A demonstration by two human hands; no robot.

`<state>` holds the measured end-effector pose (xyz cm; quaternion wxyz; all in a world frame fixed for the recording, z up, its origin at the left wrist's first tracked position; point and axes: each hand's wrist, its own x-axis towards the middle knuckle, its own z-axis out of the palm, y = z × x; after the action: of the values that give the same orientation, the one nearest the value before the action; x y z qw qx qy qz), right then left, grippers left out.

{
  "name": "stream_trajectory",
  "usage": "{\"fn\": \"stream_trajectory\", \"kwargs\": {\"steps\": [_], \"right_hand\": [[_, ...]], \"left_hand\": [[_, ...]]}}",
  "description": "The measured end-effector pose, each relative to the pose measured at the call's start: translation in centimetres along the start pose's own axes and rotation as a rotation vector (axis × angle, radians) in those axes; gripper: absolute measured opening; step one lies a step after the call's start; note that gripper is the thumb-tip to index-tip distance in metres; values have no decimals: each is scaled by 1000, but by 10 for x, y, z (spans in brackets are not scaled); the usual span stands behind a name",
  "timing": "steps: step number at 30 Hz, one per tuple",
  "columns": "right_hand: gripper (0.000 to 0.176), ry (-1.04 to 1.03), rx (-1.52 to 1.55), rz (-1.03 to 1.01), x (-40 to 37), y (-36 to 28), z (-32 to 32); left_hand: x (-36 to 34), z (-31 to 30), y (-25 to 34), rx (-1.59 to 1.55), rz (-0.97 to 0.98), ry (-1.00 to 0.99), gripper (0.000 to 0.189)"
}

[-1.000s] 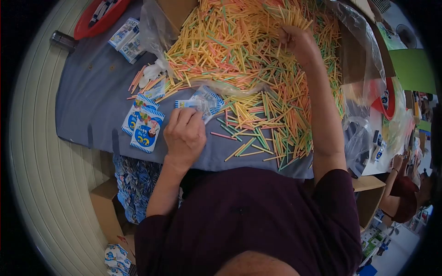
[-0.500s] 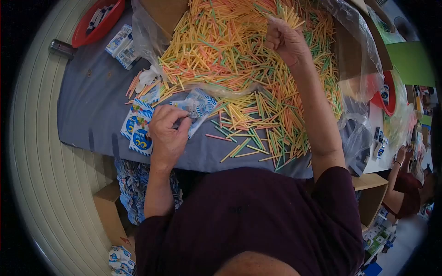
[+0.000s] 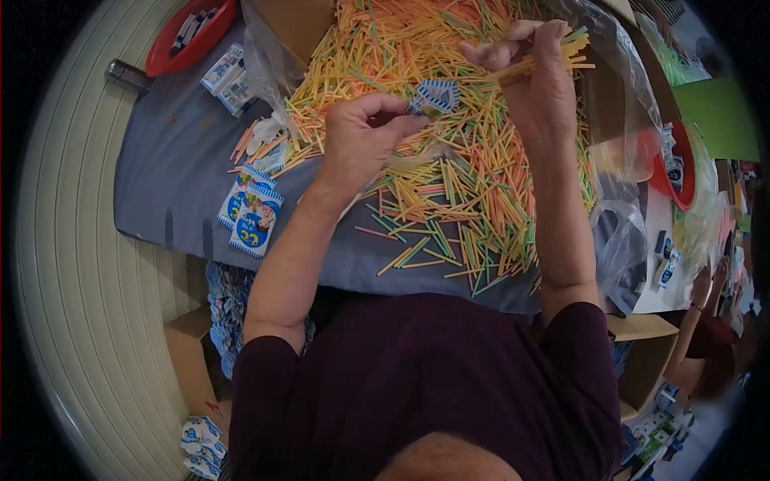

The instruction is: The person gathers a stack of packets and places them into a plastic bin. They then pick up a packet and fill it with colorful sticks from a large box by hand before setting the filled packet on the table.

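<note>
My left hand (image 3: 365,140) pinches a small blue-and-white printed packet (image 3: 434,98) between thumb and fingers, above the near part of the stick pile. My right hand (image 3: 539,76) is closed around a bunch of thin yellow candy sticks (image 3: 573,54), whose ends poke out past the fingers. Beneath both hands spreads a big heap of yellow, pink, orange and green sticks (image 3: 385,48), spilling onto the grey cloth (image 3: 337,260). Left of the heap, a few printed packets (image 3: 257,220) lie on the cloth, partly overlapping.
A red basin (image 3: 180,48) with packets stands at the far left, near a dark bottle (image 3: 128,76). More packets (image 3: 230,80) lie close by. Clear plastic (image 3: 618,88) lines the box around the heap. Rightward are another red basin (image 3: 682,164) and a co-worker's arm (image 3: 687,321).
My left hand has moved up and right from beside the packets, carrying one packet. My right hand has turned and shifted slightly right and still holds its sticks.
</note>
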<state>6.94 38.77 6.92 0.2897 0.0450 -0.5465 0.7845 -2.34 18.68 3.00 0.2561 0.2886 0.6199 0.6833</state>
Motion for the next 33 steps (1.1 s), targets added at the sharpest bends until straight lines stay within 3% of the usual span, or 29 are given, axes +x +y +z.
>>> {"fn": "stream_trajectory", "kwargs": {"steps": [3, 6, 7, 10, 13, 14, 16, 18, 20, 22, 23, 27, 29, 31, 33], "right_hand": [[50, -51, -187, -151, 2, -5, 1], [37, 12, -253, -255, -2, 2, 18], [50, -77, -419, -221, -3, 0, 9], [50, -135, -623, -286, -1, 7, 1], [54, -124, -751, -221, -1, 15, -4], [54, -127, -750, -220, 0, 16, -4], [54, -66, -729, -12, 0, 16, -5], [56, -68, -704, 2, 6, 12, -8], [58, -73, -682, 11, 16, 10, -11], [60, -8, -541, -61, 27, 10, -16], [71, -10, -505, -16, 34, 8, -23], [63, 82, -572, -82, 30, 5, -1], [65, -179, -877, 183, 21, 7, -3], [66, -149, -780, 78, 16, 18, 0], [70, -11, -441, -121, 18, 24, -1]], "left_hand": [[11, 16, -11, -59, 96, -50, 15], [17, 30, -10, -109, 102, -75, 17], [20, 32, -12, -103, 119, -76, 16], [29, 39, -15, -111, 168, -51, 15], [38, 43, -17, -80, 231, -23, 14], [41, 43, -18, -37, 260, -17, 15], [47, 43, -18, 25, 263, -20, 16], [54, 45, -18, 86, 269, -23, 16], [62, 47, -20, -249, 155, -87, 18], [72, 48, -20, -325, 123, -94, 17], [75, 48, -20, -399, 85, -105, 16], [78, 49, -12, -475, 72, -107, 17], [78, 46, -19, -497, 135, -227, 18], [67, 41, -19, -462, 104, -212, 18], [56, 33, -16, -420, 68, -193, 17]]}}
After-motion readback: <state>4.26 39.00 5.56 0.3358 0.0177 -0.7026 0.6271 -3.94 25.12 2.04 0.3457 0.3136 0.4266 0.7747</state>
